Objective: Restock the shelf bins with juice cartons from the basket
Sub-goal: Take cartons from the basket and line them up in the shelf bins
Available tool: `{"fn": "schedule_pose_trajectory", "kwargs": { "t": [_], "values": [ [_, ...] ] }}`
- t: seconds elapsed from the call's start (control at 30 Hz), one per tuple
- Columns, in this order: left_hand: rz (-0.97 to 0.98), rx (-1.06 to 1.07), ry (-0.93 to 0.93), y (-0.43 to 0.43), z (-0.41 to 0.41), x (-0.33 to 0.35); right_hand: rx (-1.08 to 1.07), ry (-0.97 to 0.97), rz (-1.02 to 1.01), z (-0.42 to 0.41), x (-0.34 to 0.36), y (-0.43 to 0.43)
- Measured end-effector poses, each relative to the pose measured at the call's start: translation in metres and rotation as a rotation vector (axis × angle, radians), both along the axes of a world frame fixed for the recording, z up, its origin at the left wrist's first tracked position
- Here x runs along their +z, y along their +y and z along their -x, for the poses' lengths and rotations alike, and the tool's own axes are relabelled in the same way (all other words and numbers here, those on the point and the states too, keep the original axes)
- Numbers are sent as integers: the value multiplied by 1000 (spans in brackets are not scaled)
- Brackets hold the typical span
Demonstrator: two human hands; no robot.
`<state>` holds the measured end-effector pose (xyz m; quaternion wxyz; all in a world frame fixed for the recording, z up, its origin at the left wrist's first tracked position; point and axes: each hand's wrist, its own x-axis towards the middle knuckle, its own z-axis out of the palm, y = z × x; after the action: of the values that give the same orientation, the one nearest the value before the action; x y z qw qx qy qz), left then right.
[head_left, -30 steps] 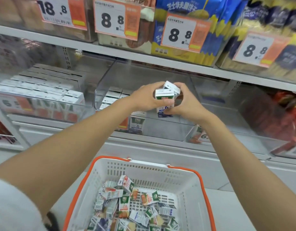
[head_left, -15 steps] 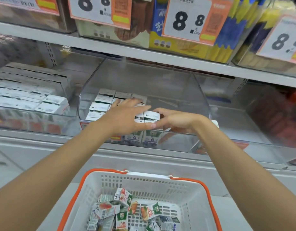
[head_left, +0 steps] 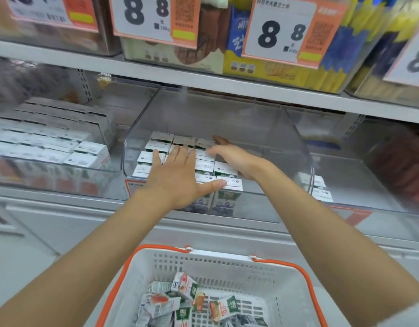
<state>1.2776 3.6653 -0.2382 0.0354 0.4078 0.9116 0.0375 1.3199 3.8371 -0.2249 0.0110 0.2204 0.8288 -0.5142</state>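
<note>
1. Head view: left fingers [head_left: 183, 153] straight, slightly spread, flat on carton tops; thumb out toward the front-right carton.
2. Right fingers [head_left: 212, 151] blurred, stretched leftward and close together, against the right edge of the rows.
3. Left hand [head_left: 177, 177] and right hand [head_left: 233, 159] side by side inside the bin [head_left: 298, 142].
4. Cartons [head_left: 228, 182] upright in rows at the bin's front-left corner.
5. More cartons [head_left: 185, 285] loose in the basket [head_left: 227, 258], below the bin.

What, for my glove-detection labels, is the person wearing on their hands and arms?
Nothing shows on the left hand or right hand: no gloves, rings or watch. The left forearm and right forearm are bare. A pale sleeve shows only at the right arm's upper end.
</note>
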Motion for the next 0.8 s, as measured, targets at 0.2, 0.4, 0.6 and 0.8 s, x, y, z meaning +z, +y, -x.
{"fn": "schedule_pose_trajectory", "kwargs": {
  "t": [0.2,0.4,0.6,0.8],
  "values": [
    [-10,-4,-20,-1,0,1,5,-21,-63,20,-1,7],
    [-27,-22,11,-5,-2,5,105,-71,-258,-5,3,7],
    [12,53,54,-27,-6,7,118,-167,-194,-48,0,-8],
    [-419,-92,316,-43,-46,4,-62,331,-572,-85,6,-52]
  ]
}}
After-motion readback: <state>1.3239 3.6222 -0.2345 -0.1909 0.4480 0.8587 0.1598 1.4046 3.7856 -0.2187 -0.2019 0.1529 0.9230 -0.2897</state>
